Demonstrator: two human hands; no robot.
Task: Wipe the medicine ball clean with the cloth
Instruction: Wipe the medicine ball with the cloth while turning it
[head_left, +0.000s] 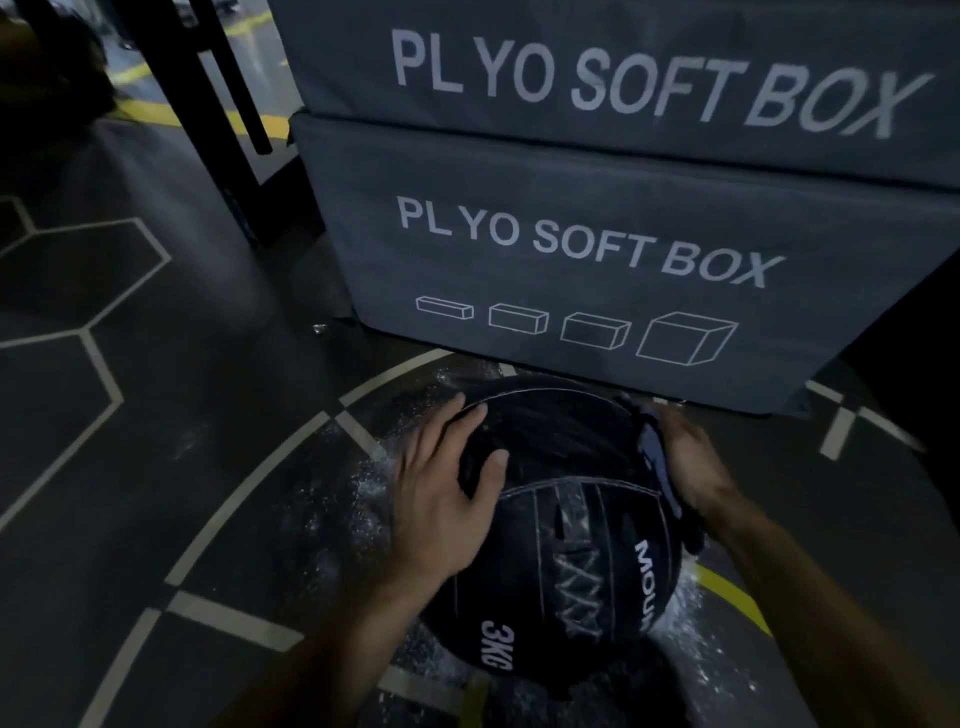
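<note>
Two bare forearms come in from the bottom edge of the head view, each ending in an ungloved hand. The left hand wears no ring, watch or band that shows, and its short nails are visible on the spread fingers. The right hand is blurred and dim, so its wrist appears bare too, as far as can be told. No sleeves reach into view.

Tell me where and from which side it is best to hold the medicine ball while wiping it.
Probably hold the medicine ball by its upper left curve, from the left, as the left hand does: it is round, without handles.
</note>
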